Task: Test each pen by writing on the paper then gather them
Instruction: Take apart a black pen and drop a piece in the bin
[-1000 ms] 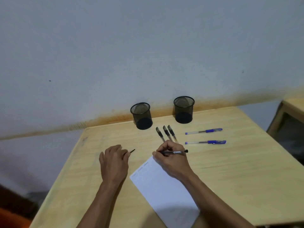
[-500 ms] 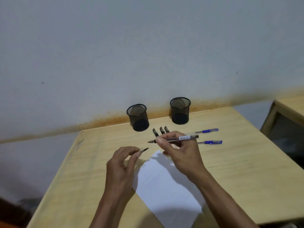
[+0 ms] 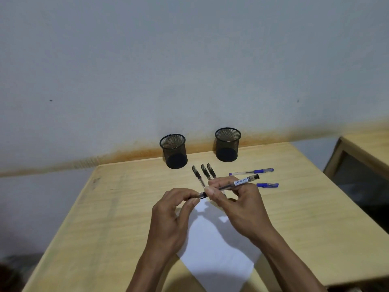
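Observation:
My right hand (image 3: pixel 240 209) holds a clear black-ink pen (image 3: pixel 237 183) nearly level above the white paper (image 3: pixel 219 249). My left hand (image 3: pixel 170 216) pinches the pen's black cap (image 3: pixel 202 195) against its tip end. Three capped black pens (image 3: pixel 203 172) lie side by side just beyond my hands. Two blue pens lie to the right: the farther blue pen (image 3: pixel 251 171) is fully seen, the nearer blue pen (image 3: pixel 268 185) is partly hidden by my right hand.
Two black mesh pen cups, a left cup (image 3: pixel 173 151) and a right cup (image 3: pixel 227 144), stand at the back of the wooden table (image 3: pixel 117 218) by the wall. Another wooden piece of furniture (image 3: pixel 362 148) sits to the right.
My right hand lifted the pen off the paper and turned it level. My left hand brought the cap up to the pen's tip; the two now meet.

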Available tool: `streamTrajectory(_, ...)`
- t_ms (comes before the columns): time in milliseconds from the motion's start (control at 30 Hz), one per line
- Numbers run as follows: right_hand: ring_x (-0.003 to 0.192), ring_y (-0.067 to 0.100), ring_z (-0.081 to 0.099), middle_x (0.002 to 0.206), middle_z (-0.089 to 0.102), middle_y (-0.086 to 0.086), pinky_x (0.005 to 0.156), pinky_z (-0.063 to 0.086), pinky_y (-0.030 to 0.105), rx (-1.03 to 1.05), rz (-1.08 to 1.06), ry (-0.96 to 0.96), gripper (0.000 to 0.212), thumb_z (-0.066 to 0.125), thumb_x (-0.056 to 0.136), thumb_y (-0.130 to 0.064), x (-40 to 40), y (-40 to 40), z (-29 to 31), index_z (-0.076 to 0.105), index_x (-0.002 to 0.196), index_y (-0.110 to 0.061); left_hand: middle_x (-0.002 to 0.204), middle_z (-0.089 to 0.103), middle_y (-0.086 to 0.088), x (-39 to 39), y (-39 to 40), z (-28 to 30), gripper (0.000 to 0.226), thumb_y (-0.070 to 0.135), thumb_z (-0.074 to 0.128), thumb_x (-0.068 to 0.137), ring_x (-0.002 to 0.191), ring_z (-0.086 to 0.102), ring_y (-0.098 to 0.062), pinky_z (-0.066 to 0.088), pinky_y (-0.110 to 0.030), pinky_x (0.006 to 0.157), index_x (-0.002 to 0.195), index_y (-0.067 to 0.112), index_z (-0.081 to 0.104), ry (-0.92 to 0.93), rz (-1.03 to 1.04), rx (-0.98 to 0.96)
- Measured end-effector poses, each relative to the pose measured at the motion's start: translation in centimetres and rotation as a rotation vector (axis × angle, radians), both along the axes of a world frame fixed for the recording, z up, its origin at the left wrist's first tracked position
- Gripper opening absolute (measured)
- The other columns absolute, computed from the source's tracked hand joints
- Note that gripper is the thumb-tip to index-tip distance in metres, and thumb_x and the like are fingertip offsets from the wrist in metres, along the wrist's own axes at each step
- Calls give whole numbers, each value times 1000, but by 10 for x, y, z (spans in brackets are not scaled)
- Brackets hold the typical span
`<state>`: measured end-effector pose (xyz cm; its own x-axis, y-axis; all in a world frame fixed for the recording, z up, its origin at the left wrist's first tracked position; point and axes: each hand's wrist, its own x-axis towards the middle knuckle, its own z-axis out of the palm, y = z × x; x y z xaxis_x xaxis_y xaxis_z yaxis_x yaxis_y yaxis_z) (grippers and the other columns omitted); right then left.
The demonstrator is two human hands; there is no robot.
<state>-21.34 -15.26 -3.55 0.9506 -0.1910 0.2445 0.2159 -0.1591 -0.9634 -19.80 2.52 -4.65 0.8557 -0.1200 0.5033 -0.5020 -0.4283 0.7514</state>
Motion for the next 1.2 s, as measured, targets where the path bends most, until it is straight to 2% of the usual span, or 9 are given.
streamTrajectory(67,98,7,72,94,79,-9,79,61,35,46,-21,-8,6,80,85,-27,-4,-6,1,80,85,-21,93,71,17,-2,-9,5,12,20,68,92,95,65,-6,50,-22,81,94,31,73,16,-19,-13)
streamTrajectory(233,84,8,73,82,79,-1,63,59,29,157,-124,-46,8,77,87,-21,-19,-33,6,77,79,-21,86,69,21,0,-51,19,16,12,70,89,88,63,0,45,-9,75,92,27,74,-43,-87,49)
streamTrajectory(467,78,8,69,77,77,-3,68,58,35,182,-160,93,10,79,82,-36,-33,-108,20,79,77,-28,88,72,13,15,-124,31,9,14,72,88,85,66,-3,48,-12,75,93,21,76,-45,-242,74)
streamTrajectory(567,60,3,59,62,67,-6,63,51,25,-101,-435,163,30,82,80,-43,-56,-143,11,71,71,-17,87,72,12,19,-154,32,7,14,71,89,83,66,-1,47,-10,73,93,19,75,-28,-250,96)
streamTrajectory(667,64,6,60,71,65,-10,61,44,8,-406,-657,-75,13,84,81,-27,-84,-162,12,74,81,-19,86,70,12,14,-177,33,6,16,69,91,80,65,-4,48,-14,74,92,19,74,-52,-300,134)
streamTrajectory(800,59,8,55,92,63,0,62,52,19,-724,-664,-270,32,86,79,-14,-99,-178,7,79,110,-14,82,63,18,-7,-211,32,14,26,61,90,79,59,-6,49,-29,74,94,19,73,-142,-449,237)
streamTrajectory(900,57,16,59,91,62,4,53,55,40,-800,-680,-232,26,85,81,-16,-108,-191,-1,80,106,-14,84,66,11,-19,-231,30,16,29,59,91,79,59,-8,48,-31,74,94,20,72,-156,-544,264)
streamTrajectory(967,58,20,60,89,60,4,49,54,43,-817,-704,-196,19,82,84,-20,-119,-198,-7,80,101,-13,84,66,10,-25,-240,29,16,30,58,92,78,58,-10,47,-34,73,94,21,71,-169,-583,290)
streamTrajectory(1200,73,14,59,94,59,0,65,48,22,-790,-788,11,15,77,89,-22,-169,-209,-5,76,100,-13,92,65,10,-53,-266,24,19,35,68,91,84,60,-7,50,-29,77,106,23,68,-100,-699,263)
